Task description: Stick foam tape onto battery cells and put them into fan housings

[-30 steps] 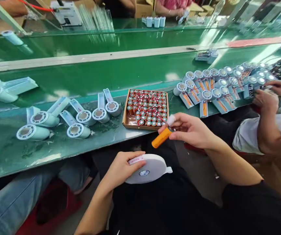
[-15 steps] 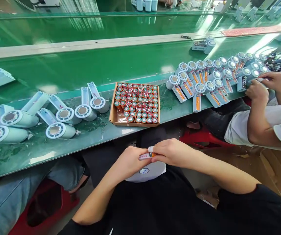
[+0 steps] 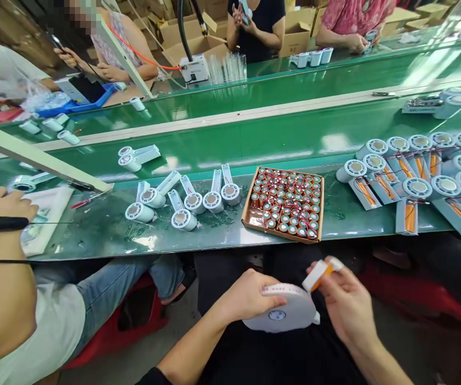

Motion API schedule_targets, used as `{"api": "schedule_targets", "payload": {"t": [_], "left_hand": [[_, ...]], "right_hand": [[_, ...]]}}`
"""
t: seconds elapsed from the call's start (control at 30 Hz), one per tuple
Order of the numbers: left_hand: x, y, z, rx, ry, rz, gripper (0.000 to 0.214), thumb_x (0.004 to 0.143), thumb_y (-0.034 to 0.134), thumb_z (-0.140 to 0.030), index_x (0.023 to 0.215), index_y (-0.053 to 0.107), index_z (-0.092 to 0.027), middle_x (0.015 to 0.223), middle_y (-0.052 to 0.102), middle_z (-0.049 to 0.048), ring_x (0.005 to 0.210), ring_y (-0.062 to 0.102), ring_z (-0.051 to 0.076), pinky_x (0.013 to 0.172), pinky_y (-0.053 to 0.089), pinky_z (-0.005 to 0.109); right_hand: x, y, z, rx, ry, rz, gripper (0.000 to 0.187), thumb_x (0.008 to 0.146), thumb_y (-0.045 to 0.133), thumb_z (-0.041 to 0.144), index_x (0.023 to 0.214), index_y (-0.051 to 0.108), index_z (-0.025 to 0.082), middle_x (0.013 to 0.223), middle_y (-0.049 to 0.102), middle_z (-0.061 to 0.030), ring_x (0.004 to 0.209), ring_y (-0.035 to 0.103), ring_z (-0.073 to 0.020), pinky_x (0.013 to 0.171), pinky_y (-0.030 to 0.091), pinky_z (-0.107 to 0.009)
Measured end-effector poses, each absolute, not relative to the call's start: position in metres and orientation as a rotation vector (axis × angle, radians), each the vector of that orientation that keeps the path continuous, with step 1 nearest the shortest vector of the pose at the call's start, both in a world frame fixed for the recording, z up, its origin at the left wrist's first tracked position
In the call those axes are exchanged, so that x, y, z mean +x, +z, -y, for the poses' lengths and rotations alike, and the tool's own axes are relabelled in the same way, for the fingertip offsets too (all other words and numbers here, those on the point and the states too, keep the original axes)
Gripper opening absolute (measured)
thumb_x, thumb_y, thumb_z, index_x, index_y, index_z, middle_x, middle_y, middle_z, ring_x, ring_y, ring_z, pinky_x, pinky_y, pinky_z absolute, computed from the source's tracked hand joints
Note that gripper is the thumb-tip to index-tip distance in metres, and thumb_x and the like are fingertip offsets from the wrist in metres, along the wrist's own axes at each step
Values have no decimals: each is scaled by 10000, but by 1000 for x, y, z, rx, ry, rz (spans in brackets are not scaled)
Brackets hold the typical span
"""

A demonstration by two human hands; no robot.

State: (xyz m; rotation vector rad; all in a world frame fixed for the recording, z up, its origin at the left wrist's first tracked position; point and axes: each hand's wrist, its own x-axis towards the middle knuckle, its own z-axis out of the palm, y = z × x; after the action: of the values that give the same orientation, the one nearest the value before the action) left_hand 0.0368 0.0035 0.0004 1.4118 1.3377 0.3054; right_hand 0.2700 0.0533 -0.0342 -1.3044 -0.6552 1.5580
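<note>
My left hand (image 3: 246, 297) is closed on a white roll of foam tape (image 3: 282, 315) resting in my lap, thumb on its top edge. My right hand (image 3: 345, 299) pinches an orange battery (image 3: 317, 275) partly wrapped in white tape, held just right of the roll and tilted up. In front, on the green bench, a cardboard box (image 3: 284, 206) holds several orange batteries with red wires.
Several pale blue fan housings (image 3: 182, 200) lie left of the box, and more with batteries fitted (image 3: 415, 176) lie at right. A co-worker's arm (image 3: 1, 256) rests at the left edge. Other people work across the green conveyor (image 3: 254, 133).
The camera swung left and up. My hands, joined over the roll, have parted; my right hand pulled the taped battery up and to the right of the roll.
</note>
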Motion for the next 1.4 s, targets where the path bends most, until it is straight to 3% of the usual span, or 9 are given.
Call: {"api": "schedule_targets", "payload": {"t": [0.17, 0.3, 0.53, 0.67, 0.8, 1.0, 1.13, 1.27, 1.4], "left_hand": [[26, 42, -29, 1600, 370, -1248, 308, 924, 724, -431, 1165, 803, -256, 1082, 826, 25, 943, 753, 200, 831, 508, 248], [-14, 87, -117, 1675, 727, -1690, 439, 942, 676, -463, 1339, 697, -275, 1413, 708, 37, 1243, 670, 241, 1098, 489, 336], [-79, 90, -214, 1967, 47, -2452, 568, 1064, 332, -583, 1169, 743, -205, 1281, 706, 137, 1256, 588, 304, 1067, 462, 429], [-103, 77, -208, 1924, -351, -2392, 621, 1001, 411, -651, 835, 786, -184, 1094, 740, 200, 1186, 605, 390, 1021, 449, 512], [-106, 74, -217, 1924, -574, -2245, 676, 1003, 359, -660, 874, 807, -172, 1149, 736, 227, 1204, 610, 407, 1051, 421, 550], [-101, 77, -231, 1939, -601, -2026, 407, 912, 609, -545, 1205, 761, -307, 1140, 759, 138, 1089, 680, 315, 964, 512, 440], [-110, 75, -260, 2015, -508, -2023, 238, 854, 687, -328, 1045, 789, -230, 1084, 764, 169, 1030, 706, 337, 925, 548, 467], [-128, 67, -323, 2157, -279, -2067, 202, 863, 655, -232, 1000, 798, -186, 1214, 730, 206, 1302, 590, 388, 1108, 456, 546], [-146, 55, -384, 2196, -197, -1921, 163, 760, 747, -236, 905, 819, -225, 1073, 788, 124, 1117, 684, 291, 995, 513, 383]], "right_hand": [[299, 51, -157, -718, 702, 705, 365, 778, 936, 413, 1092, 764, 346, 1003, 731, 34, 932, 724, -119, 830, 637, -227], [302, 54, -170, -813, 875, 798, 461, 728, 953, 430, 1147, 772, 367, 1070, 752, -19, 1007, 756, -215, 927, 665, -406], [333, -15, -139, -1131, 1023, 665, 459, 742, 922, 372, 1167, 755, 332, 1134, 772, -83, 1136, 759, -328, 1104, 572, -613], [366, -56, -119, -1294, 1049, 566, 467, 760, 899, 419, 1168, 727, 268, 1129, 770, -91, 1091, 775, -346, 1051, 597, -651], [375, -67, -118, -1364, 1043, 493, 421, 741, 907, 434, 1086, 738, 260, 1096, 774, -99, 1073, 777, -358, 1029, 616, -632], [335, -35, -152, -1241, 1074, 526, 452, 741, 921, 384, 1145, 751, 276, 1115, 781, -89, 1091, 770, -326, 1156, 521, -643], [290, 12, -202, -1041, 1041, 773, 463, 758, 918, 351, 1182, 742, 292, 1068, 790, -90, 1027, 789, -331, 975, 648, -624], [221, 57, -287, -826, 1019, 1160, 484, 689, 954, 322, 1122, 739, 300, 1023, 803, -44, 1007, 795, -287, 949, 670, -533], [134, 62, -378, -771, 1116, 1619, 461, 758, 886, 385, 1167, 731, 242, 1029, 813, -39, 961, 795, -233, 1001, 647, -468]]}}
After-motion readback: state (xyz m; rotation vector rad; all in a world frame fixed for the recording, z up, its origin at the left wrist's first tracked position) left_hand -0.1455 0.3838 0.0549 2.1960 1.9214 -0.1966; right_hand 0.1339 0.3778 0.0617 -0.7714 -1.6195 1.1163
